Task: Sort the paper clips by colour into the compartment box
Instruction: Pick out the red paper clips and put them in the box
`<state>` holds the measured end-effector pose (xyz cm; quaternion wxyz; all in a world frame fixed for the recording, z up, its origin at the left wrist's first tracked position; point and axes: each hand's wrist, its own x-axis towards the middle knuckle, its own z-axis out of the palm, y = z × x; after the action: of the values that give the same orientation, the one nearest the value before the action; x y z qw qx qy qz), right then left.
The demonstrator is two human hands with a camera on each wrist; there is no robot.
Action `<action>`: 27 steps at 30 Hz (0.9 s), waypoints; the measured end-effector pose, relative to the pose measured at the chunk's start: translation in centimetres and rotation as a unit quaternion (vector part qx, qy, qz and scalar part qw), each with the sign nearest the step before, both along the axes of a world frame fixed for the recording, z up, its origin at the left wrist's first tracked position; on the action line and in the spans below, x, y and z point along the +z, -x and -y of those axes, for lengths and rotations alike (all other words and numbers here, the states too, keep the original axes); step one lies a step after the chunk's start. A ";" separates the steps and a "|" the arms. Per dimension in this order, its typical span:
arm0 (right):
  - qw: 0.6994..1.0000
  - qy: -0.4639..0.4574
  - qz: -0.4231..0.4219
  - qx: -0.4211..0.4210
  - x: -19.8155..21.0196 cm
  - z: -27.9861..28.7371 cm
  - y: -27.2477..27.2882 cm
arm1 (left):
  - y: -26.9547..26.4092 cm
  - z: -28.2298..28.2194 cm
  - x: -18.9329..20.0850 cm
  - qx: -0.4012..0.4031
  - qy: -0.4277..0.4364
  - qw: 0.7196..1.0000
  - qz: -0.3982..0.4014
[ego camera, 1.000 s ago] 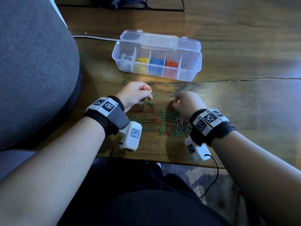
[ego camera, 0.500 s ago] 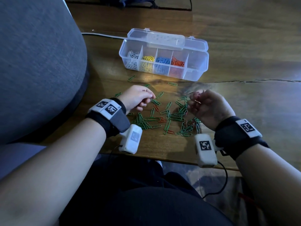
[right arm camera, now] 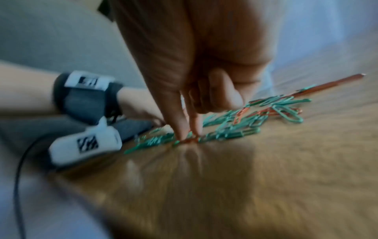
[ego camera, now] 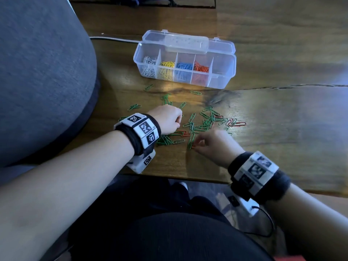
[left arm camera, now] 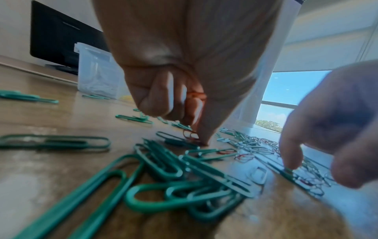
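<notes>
Two hands (ego camera: 216, 146) on paper clips (ego camera: 199, 127)

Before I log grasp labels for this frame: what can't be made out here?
- Right hand grip, right wrist view: motion blur hides whether the fingertips hold a red clip.
- Left hand fingertips, head view: hidden under its knuckles.
- Compartment box rightmost cell, head view: contents too faint to tell.

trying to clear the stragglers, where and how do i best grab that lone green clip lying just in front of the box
Pinch the green clip across its two long sides, coming straight down from above. It lies flat on the table, apart from the pile, its length running left to right along the box front.
</notes>
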<state>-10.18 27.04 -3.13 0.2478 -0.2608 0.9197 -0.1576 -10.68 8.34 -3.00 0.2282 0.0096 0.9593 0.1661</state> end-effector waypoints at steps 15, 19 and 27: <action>0.993 -0.081 0.063 0.065 0.3 1.4 1.5 | 1.1 2.5 0.8 0.302 -0.368 0.879 -0.008; 0.932 0.169 0.260 -0.186 1.9 0.3 4.3 | 2.2 3.1 2.1 0.408 -0.548 0.729 0.035; 0.726 0.411 0.359 -0.418 6.2 1.0 12.4 | 8.8 1.8 5.8 0.418 -0.598 0.676 0.100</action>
<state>-22.58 26.04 3.09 0.3371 0.1501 0.6225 -0.6901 -19.43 6.57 2.84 0.1752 -0.2750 0.5306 0.7824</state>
